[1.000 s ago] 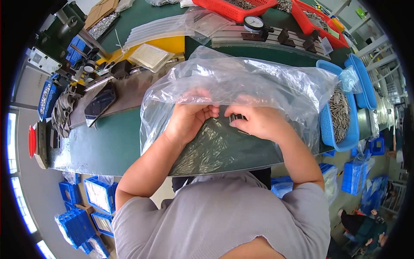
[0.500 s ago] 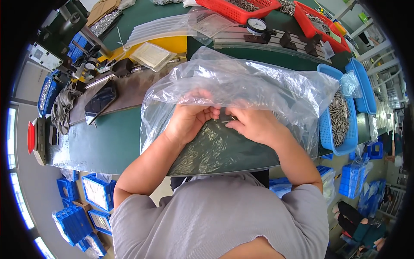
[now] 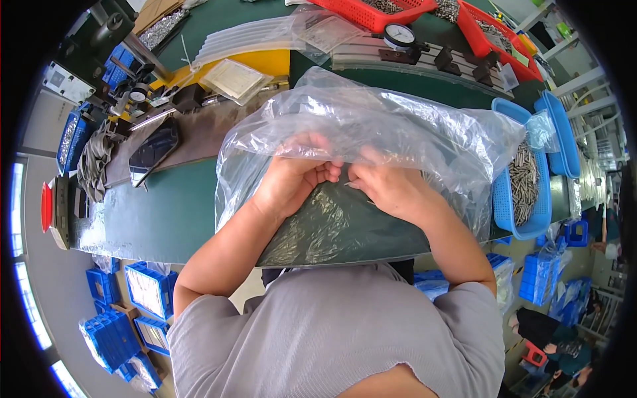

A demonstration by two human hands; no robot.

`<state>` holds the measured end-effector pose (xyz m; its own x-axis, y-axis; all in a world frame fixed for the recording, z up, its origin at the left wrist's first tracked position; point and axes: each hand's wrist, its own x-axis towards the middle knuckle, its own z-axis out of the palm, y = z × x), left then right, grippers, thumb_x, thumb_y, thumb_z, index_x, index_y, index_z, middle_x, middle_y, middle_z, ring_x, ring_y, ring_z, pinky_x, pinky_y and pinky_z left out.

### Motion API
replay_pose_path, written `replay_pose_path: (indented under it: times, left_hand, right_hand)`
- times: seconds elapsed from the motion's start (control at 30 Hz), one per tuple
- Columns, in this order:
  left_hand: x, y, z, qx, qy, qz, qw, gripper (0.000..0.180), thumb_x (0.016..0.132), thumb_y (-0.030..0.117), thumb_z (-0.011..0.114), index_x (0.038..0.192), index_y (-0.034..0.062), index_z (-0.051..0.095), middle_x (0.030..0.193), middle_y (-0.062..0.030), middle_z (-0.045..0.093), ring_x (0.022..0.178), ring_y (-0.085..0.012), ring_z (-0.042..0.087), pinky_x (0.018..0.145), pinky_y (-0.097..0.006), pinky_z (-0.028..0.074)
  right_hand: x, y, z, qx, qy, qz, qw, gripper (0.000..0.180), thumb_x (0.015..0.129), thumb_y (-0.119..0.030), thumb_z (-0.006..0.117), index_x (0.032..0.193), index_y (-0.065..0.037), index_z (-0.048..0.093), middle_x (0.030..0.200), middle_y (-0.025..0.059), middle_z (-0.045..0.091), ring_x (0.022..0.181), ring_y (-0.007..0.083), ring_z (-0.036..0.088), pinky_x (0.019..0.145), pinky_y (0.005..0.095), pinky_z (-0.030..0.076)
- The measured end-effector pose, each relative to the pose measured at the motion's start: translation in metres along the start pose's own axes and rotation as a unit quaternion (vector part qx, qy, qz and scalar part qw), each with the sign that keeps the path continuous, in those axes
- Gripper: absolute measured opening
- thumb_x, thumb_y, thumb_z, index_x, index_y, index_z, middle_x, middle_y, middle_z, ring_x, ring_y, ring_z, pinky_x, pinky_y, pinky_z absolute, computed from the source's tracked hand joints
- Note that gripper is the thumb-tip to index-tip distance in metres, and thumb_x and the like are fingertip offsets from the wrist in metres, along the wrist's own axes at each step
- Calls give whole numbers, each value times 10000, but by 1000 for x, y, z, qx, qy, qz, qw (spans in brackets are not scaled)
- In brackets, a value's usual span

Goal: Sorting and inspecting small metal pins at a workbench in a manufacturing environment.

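- My left hand (image 3: 290, 176) curls, my right hand (image 3: 393, 188) bends inward; I cannot tell how far open, or holding what;
- clear bag (image 3: 381, 123) drapes over both; loose film could snag, hiding slips.

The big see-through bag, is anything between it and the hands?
Nothing visible is in the way: the left hand and right hand both reach under the upper layer of the clear plastic bag, which lies partly over them. Whether the right one pinches something small, I can't tell.
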<state>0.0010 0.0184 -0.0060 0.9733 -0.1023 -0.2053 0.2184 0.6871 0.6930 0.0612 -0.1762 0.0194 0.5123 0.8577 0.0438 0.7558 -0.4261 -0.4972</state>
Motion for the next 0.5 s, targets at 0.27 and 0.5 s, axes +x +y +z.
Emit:
replay_pose_path:
  times: [0.27,0.5]
  left_hand:
    - [-6,-2,6,27,-3,-21,999,85,860,17,527,945,9,523,857,-138,610,747,-197,601,701,-294,493]
    - [-6,-8,9,39,-19,-32,999,73,875,54,569,936,17,560,849,-116,626,750,-182,615,683,-286,506]
  right_hand:
    - [-1,6,-9,303,111,47,945,80,863,-87,590,921,-37,566,828,28,541,759,117,517,666,255,435]
    - [-2,2,-12,332,46,94,937,89,873,-92,591,923,-21,570,829,4,535,767,64,487,663,219,420]
